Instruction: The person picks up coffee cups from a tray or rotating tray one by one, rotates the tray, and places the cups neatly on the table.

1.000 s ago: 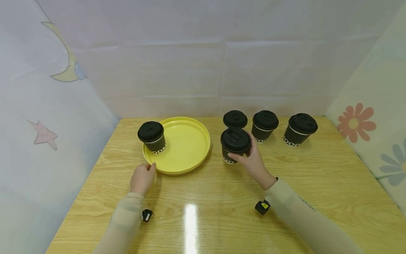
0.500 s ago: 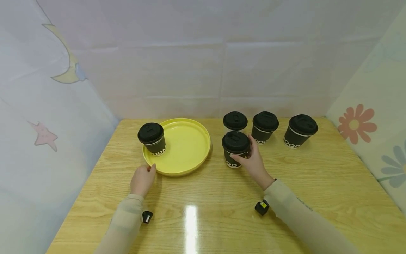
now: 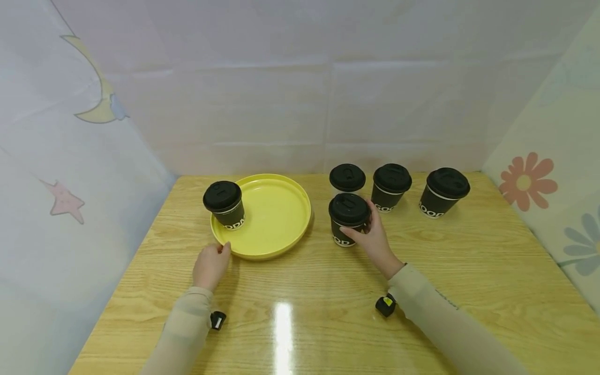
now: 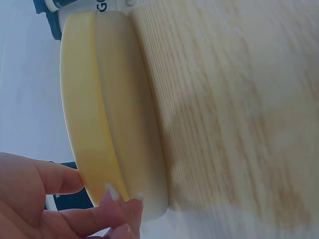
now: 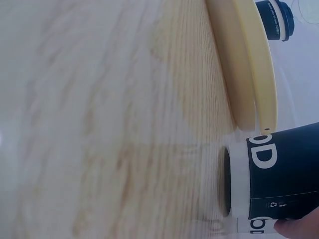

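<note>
My right hand (image 3: 372, 242) grips a black lidded paper coffee cup (image 3: 348, 221), thumb on its near side and fingers round the right. The cup is upright, right of a round yellow tray (image 3: 276, 224); whether its base touches the table I cannot tell. My left hand (image 3: 211, 264) pinches the tray's near-left rim, and the left wrist view shows its fingers (image 4: 117, 206) against the tray's side. Another lidded cup (image 3: 227, 211) stands on the left part of the tray. In the right wrist view, a thumb tip (image 5: 299, 226) presses the gripped cup (image 5: 284, 172).
Three more lidded cups stand along the back right: one cup (image 3: 347, 178) partly hidden behind the gripped one, a middle cup (image 3: 390, 190) and a right cup (image 3: 440, 195). The wooden table (image 3: 328, 312) meets a pale cloth wall (image 3: 262, 120) behind.
My right hand has drawn the gripped cup slightly toward me, away from the cup behind it; over the last half second it barely moves. My left hand and the tray keep their place.
</note>
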Motion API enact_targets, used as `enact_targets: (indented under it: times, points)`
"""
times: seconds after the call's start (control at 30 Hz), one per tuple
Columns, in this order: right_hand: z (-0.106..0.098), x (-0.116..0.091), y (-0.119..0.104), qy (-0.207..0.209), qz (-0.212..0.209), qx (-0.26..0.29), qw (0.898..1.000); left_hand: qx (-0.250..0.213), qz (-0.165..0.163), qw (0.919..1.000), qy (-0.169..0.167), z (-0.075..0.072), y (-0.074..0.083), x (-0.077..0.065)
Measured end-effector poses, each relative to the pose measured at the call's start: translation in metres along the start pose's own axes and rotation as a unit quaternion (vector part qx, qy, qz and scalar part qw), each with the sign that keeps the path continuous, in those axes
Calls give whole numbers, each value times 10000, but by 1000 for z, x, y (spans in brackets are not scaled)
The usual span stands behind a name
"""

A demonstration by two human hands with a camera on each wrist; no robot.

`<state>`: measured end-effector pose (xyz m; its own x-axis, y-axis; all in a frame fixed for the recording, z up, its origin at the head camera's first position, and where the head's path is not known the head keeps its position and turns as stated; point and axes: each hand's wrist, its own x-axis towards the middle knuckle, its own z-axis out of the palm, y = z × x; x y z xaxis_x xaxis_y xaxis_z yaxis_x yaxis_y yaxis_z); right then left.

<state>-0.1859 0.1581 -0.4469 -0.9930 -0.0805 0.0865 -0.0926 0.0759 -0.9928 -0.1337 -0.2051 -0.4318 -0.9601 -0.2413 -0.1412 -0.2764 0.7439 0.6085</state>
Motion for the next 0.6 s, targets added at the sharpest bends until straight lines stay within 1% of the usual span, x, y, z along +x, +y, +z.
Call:
enact_targets:
  times: [0.2,0.33,0.6]
  points:
    - [-1,0,-1,-17,80,4,10000,54,-58,10000,3,-1,1,-1]
    - [0,-1,0,-20,62,28,10000,35,-88,10000,-29,-1,1,-1]
    - [0,-2,1,-24,-16,5,10000,-54,-40,10000,-17,-2,-1,0]
